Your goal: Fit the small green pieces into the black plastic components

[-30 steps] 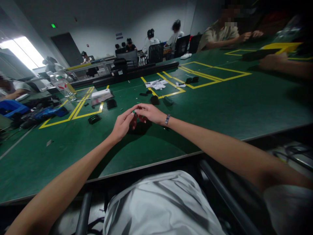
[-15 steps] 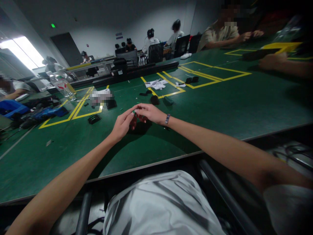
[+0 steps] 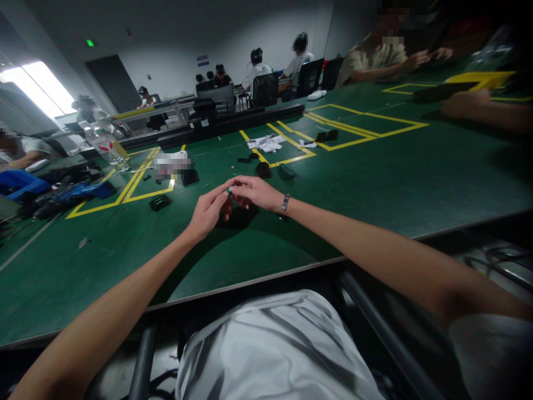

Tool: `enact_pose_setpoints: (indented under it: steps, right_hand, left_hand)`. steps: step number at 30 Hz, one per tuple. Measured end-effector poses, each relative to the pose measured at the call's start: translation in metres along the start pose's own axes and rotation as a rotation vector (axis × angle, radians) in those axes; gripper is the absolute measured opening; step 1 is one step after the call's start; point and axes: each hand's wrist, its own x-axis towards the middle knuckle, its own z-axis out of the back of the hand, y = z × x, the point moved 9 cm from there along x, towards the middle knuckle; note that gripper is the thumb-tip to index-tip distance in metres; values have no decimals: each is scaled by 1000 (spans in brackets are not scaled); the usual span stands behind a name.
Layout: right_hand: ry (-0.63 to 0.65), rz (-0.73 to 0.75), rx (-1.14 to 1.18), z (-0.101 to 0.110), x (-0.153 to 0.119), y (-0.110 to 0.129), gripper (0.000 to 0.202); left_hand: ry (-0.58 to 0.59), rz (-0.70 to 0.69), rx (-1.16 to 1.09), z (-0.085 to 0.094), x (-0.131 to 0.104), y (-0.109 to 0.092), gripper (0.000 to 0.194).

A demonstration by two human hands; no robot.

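My left hand (image 3: 208,210) and my right hand (image 3: 255,191) meet fingertip to fingertip just above the green table (image 3: 266,244). Between them is a small green piece (image 3: 229,190), mostly covered by the fingers and too small to name. Both hands are closed in a pinch on it. A wristband or watch (image 3: 285,202) circles my right wrist. Left of my left hand lies a black part with green bits in it (image 3: 160,202). Beyond my right hand are a black block (image 3: 263,169) and a dark green block (image 3: 286,171).
Yellow tape (image 3: 144,194) marks boxes on the table. A clear bottle (image 3: 106,147), a blue tool-like object (image 3: 79,193), a blue bin (image 3: 20,183) and white scraps (image 3: 266,144) lie around. Co-workers sit at the far side; another person's hand (image 3: 466,105) rests at the right.
My hands and the green piece between them stay practically still. Among the people in the background there are only slight shifts.
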Motion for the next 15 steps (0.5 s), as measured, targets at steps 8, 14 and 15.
enact_pose_setpoints:
  steps: [8, 14, 15]
  right_hand:
    - [2, -4, -4, 0, 0, 0, 12]
    - [14, -7, 8, 0, 0, -1, 14]
    - [16, -5, 11, 0, 0, -1, 14]
  left_hand:
    - [15, 17, -56, -1, 1, 1, 46]
    - [9, 31, -83, -1, 1, 3, 46]
    - [8, 33, -87, -1, 1, 3, 46]
